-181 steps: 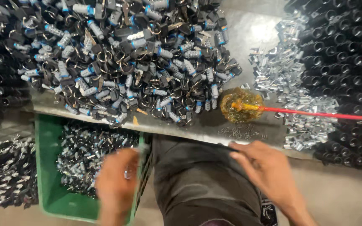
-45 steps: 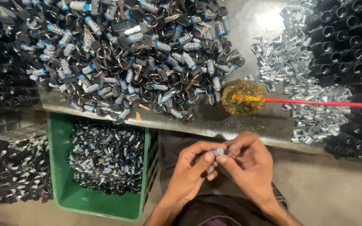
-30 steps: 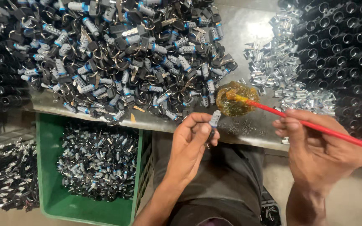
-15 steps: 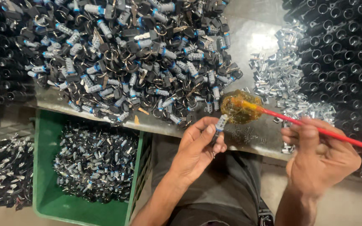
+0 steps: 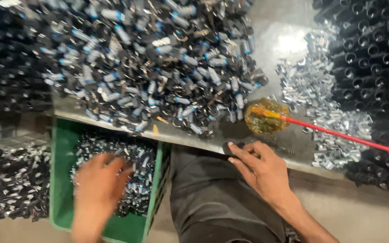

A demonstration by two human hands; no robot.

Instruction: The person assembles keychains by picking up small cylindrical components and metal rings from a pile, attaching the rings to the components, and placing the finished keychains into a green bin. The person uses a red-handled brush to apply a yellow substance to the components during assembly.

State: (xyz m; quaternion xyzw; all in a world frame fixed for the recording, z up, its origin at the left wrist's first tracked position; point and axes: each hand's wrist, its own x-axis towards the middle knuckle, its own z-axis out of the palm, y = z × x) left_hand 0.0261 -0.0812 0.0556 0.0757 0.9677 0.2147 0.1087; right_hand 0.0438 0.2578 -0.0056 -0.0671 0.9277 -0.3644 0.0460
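Green plastic is showing under the left hand [image 5: 99, 186], which is hanging blurred over the crate [image 5: 59, 211] of small metal parts [image 5: 140, 180] beside the person's knee. The fingers are spreading downward into or just above the parts; the blur is too strong for me to tell whether they are holding anything.

The right hand [image 5: 262, 168] is lying at the near edge of the bench [image 5: 289, 40], palm down. Its fingers are stretching out loosely, with the tips touching a small dark piece [image 5: 228, 147] on the bench edge, not clearly closing round it.

Just beyond that hand, a yellowish pot [image 5: 266, 118] is sitting on the bench, and a red brush [image 5: 338, 134] is resting in it, its handle slanting away to the right over a scatter of bright silver clips [image 5: 334, 121].

Filling the bench behind is a big heap of dark cylinders with blue bands [image 5: 149, 67]. Rows of black tubes [image 5: 374, 54] are standing at the far right, open ends up. A second pile of dark pieces [image 5: 10, 180] is lying left of the crate.
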